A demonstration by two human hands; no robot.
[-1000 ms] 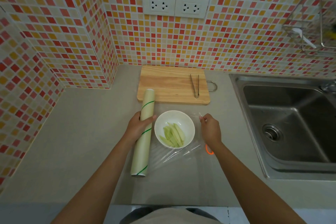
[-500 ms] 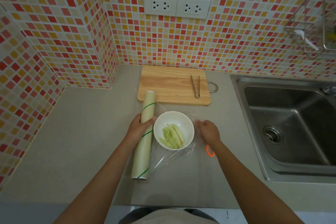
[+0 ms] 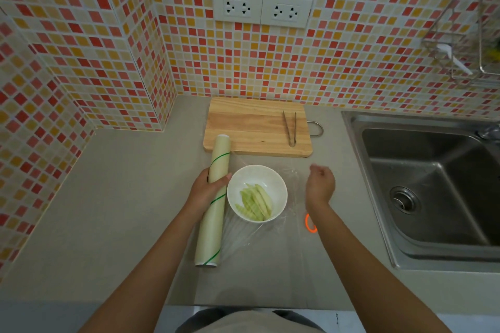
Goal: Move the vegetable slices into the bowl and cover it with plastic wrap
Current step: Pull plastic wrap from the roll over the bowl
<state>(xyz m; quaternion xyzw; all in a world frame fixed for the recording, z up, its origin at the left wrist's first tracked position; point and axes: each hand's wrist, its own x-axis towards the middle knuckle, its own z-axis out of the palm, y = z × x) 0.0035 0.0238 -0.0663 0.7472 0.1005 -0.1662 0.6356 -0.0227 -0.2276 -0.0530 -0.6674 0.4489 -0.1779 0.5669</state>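
A white bowl (image 3: 236,180) stands on the grey counter and holds several pale green vegetable slices (image 3: 255,204). Just left of it lies a roll of plastic wrap (image 3: 209,235), which my left hand (image 3: 204,189) grips around the middle. A clear sheet of film (image 3: 292,174) runs from the roll over the bowl to the right. My right hand (image 3: 320,184) is right of the bowl, with its fingers curled and pinched at the film's far edge.
A wooden cutting board (image 3: 249,127) with metal tongs (image 3: 290,127) on it lies behind the bowl. A steel sink (image 3: 433,184) fills the right side. An orange rubber band (image 3: 308,222) lies by my right wrist. Tiled walls close off the left and back.
My right hand has moved to the right, away from the bowl, and the film now spreads further over and past it. My left hand and the roll stay put.
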